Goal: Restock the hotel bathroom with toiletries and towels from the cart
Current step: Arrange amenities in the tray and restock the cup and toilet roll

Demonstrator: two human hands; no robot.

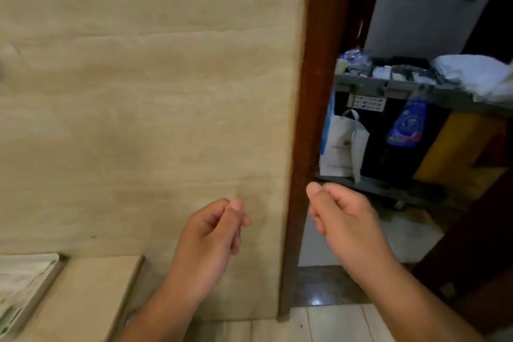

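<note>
Grey cart (402, 89) stands beyond my right hand (347, 219); it and my left hand (211, 233) hang loosely curled, empty. I'd grab towels (472, 72) first.

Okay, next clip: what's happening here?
A person stands in the bathroom beside the dark wooden door frame, facing the grey housekeeping cart just outside the doorway. The left hand and right hand are raised, both loosely curled and holding nothing. White folded towels lie on the cart's top.
</note>
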